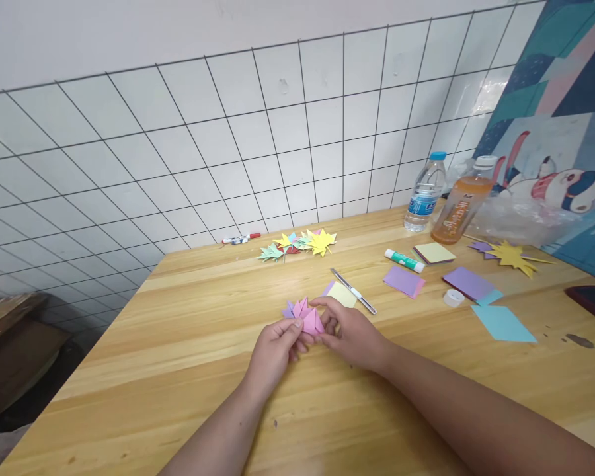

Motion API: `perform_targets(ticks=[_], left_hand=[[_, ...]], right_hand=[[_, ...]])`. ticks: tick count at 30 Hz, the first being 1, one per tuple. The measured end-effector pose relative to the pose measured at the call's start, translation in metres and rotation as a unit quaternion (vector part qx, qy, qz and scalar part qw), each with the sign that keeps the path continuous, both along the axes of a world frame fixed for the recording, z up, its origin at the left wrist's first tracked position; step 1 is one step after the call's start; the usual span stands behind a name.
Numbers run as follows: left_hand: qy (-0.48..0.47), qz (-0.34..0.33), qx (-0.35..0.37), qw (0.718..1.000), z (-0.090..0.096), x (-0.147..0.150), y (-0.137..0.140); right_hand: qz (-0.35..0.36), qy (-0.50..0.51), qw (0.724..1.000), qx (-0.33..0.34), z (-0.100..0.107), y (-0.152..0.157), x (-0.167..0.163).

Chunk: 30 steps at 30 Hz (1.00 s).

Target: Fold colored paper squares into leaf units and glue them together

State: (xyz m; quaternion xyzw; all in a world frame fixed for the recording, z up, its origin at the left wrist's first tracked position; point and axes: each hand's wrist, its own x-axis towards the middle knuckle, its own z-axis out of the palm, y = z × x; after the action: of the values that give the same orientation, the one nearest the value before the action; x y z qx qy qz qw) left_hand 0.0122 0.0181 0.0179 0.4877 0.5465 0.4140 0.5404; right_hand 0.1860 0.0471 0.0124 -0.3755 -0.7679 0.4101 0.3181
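A folded pink paper piece [311,321] with pointed tips is held between my two hands, just above the wooden table. My left hand [276,344] pinches its lower left side, thumb on top. My right hand [350,330] is closed at its right edge, with fingers and thumb curled against the paper. Behind the pink part, on the left, purple paper points [288,309] show; whether they are joined to it I cannot tell. Just beyond my right hand lie a pale yellow paper sheet [343,294] and a utility knife [354,291].
Folded paper leaves [321,242] and markers [240,238] lie near the tiled wall. At right are a glue stick [404,260], paper stacks [434,252], a tape roll [453,297], a blue sheet [504,323], a water bottle [425,195], an orange drink bottle [463,201] and a yellow paper leaf [513,256].
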Motion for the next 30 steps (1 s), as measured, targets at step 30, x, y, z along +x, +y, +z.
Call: perform_targets(ticks=[30], left_hand=[[0.019,-0.072,0.047,0.996,-0.0044,0.0004,-0.003]], right_hand=[[-0.041,0.047,0.998,-0.023,0.003,0.0007,-0.0032]])
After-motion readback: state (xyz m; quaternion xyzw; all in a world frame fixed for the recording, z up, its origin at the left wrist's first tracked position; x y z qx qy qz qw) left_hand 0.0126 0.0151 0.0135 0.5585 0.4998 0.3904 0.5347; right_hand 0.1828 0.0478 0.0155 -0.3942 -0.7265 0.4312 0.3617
